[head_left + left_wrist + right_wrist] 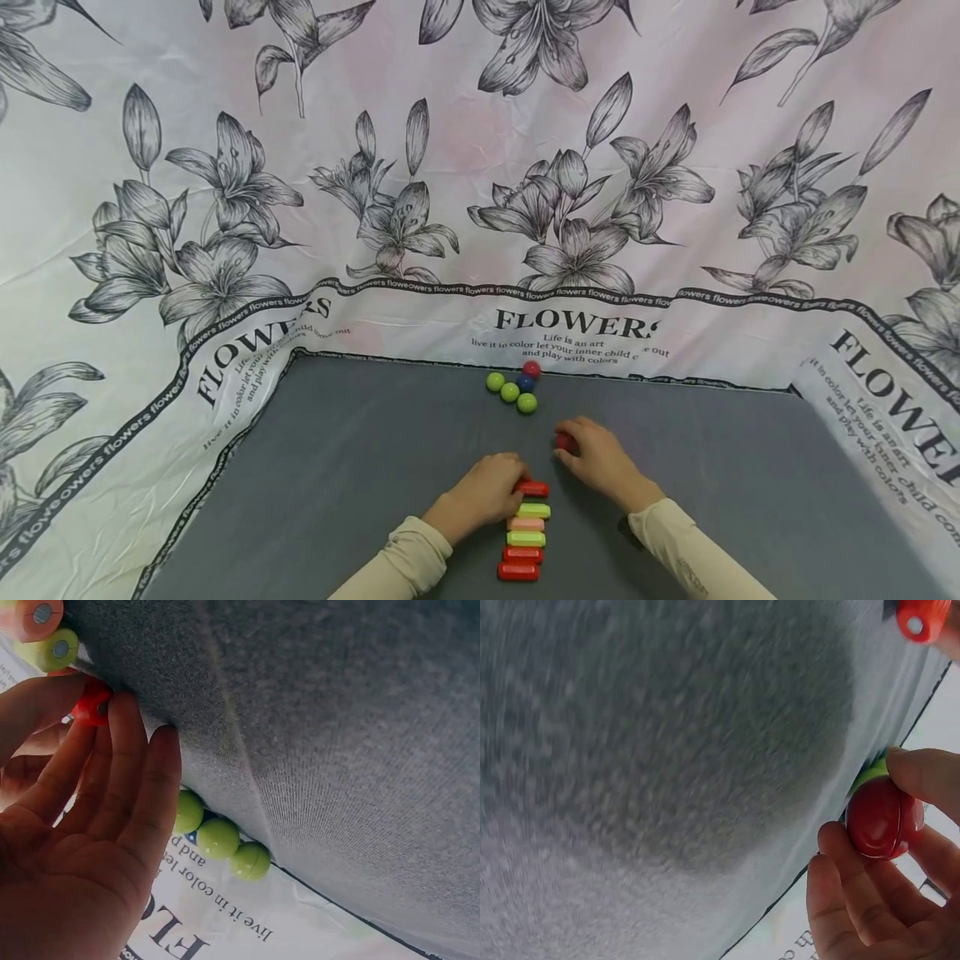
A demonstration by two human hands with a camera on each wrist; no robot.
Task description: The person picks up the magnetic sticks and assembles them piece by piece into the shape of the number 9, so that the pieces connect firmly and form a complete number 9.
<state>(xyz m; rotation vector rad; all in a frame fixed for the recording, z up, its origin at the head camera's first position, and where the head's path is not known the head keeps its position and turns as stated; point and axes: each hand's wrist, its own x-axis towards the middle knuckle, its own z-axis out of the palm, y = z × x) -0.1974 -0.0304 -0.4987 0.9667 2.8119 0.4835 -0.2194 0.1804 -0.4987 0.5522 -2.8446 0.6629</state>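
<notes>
In the head view my left hand (483,492) grips the left end of a red block (534,489), the farthest of a column of small bars. The left wrist view has the thumb and fingers around that red block (91,703). My right hand (600,462) pinches a red ball (566,442) to the right and beyond the column. Seen from the right wrist, the shiny red ball (881,817) sits between thumb and fingertips, a seam line running over it. Below the gripped block lie a yellow-green bar (533,510), a pink bar (527,525) and several more.
Toward the back of the grey table (360,467) stands a cluster of balls: green ones (510,392), a blue ball (525,383) and a red ball (532,369). A white flower-print cloth (420,325) rises behind the table and along its sides.
</notes>
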